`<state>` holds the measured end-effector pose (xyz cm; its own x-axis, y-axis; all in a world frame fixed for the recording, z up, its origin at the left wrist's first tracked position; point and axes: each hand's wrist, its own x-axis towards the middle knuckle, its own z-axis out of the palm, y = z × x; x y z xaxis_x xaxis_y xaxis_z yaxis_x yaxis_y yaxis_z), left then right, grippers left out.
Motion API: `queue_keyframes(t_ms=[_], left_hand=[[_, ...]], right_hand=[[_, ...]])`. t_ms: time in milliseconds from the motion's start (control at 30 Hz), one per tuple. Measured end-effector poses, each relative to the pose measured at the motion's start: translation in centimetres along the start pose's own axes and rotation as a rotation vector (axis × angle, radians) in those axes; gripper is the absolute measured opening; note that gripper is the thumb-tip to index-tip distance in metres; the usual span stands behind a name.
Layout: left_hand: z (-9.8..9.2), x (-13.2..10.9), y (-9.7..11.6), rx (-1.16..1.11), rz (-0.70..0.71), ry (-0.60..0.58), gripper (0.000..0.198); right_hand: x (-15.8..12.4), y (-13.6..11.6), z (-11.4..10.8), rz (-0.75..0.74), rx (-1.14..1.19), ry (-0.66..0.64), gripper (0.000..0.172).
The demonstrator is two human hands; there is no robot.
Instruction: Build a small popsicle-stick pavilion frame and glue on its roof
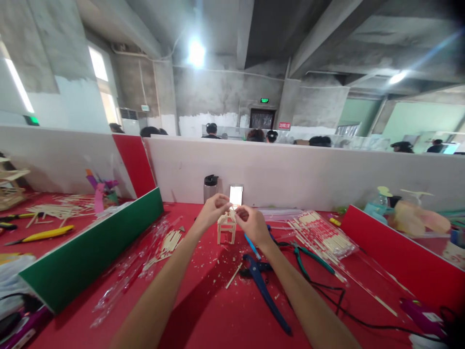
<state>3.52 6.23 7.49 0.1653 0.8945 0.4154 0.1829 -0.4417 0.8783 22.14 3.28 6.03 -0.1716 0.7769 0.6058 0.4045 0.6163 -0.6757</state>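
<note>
A small frame built of thin wooden sticks (227, 230) stands upright on the red table, shaped like a little stool or house. My left hand (213, 211) is at its upper left, thumb and fingertips pinched together. From the right, my right hand (251, 224) is pinched at the frame's top corner. Whatever lies between the fingertips is too small to make out, though a pale sliver seems to show there. A lit phone (236, 195) leans upright just behind the hands. Below my right forearm lies a blue-handled cutter (265, 295).
Green-handled pliers (315, 259), a black cable (343, 303) and bagged wooden sticks (332, 237) lie at right. Loose sticks (170, 242) and clear plastic are at left. A green divider (98, 249) and a red divider (403, 237) flank the space. A bottle (210, 189) stands behind.
</note>
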Motion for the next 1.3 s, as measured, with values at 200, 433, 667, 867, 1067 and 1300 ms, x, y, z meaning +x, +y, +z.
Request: queue_keyframes(t_ms=[200,433,667,867,1067,1300], left_hand=[[-3.3,-1.3,-4.1,0.079,-0.085,-0.184,0.078],[-1.3,-1.7,-5.8,0.276,0.028,-0.193,0.075],[1.5,-1.7,-3.5,0.667,0.142,-0.017,0.068],[2.3,-1.9,-3.0,0.809,0.096,0.058,0.067],[3.0,-1.9,-2.8,0.869,0.079,0.129,0.068],[3.2,-1.9,-3.5,0.691,0.105,0.036,0.064]], right_hand=[[0.5,2.9,-1.1,0.043,0.038,-0.045,0.018],[0.4,7.1,-2.5,0.28,0.299,-0.128,0.033],[0.3,9.3,-3.1,0.295,0.353,-0.096,0.035],[0.4,9.1,-3.6,0.238,0.279,-0.105,0.034],[0.5,8.8,-3.8,0.157,0.2,-0.108,0.029],[0.5,8.8,-3.8,0.113,0.146,-0.113,0.021]])
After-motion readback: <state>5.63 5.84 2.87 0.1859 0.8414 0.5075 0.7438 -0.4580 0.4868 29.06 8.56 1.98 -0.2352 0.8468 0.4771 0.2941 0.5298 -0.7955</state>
